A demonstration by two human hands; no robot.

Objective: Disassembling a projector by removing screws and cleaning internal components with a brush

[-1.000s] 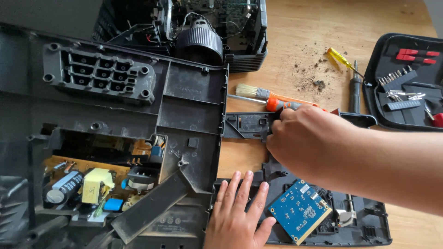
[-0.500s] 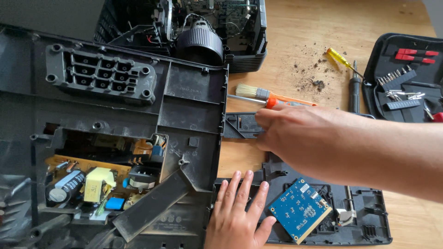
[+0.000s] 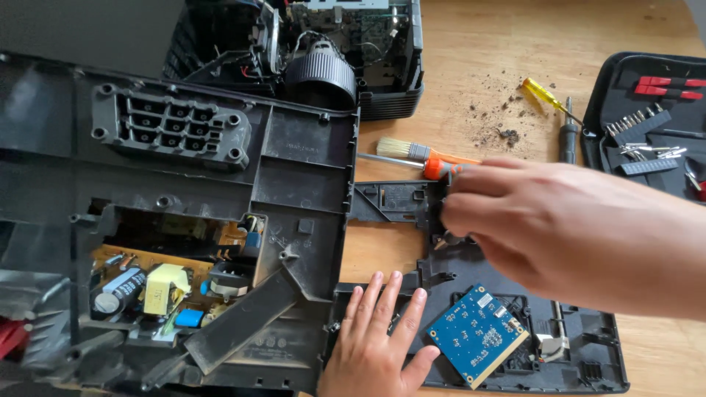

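I see my right hand (image 3: 515, 220) at centre right, fingers pinched narrow on the black plastic frame (image 3: 401, 202), while my left hand (image 3: 379, 342) lies spread flat at the frame's bottom centre, beside the blue circuit board (image 3: 476, 334)

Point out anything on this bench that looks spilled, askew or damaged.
Dark crumbs of dirt lie scattered on the wooden table, between the paintbrush and the yellow screwdriver. The blue circuit board sits askew on the black plastic frame, beside the left hand. No breakage is plainly visible.
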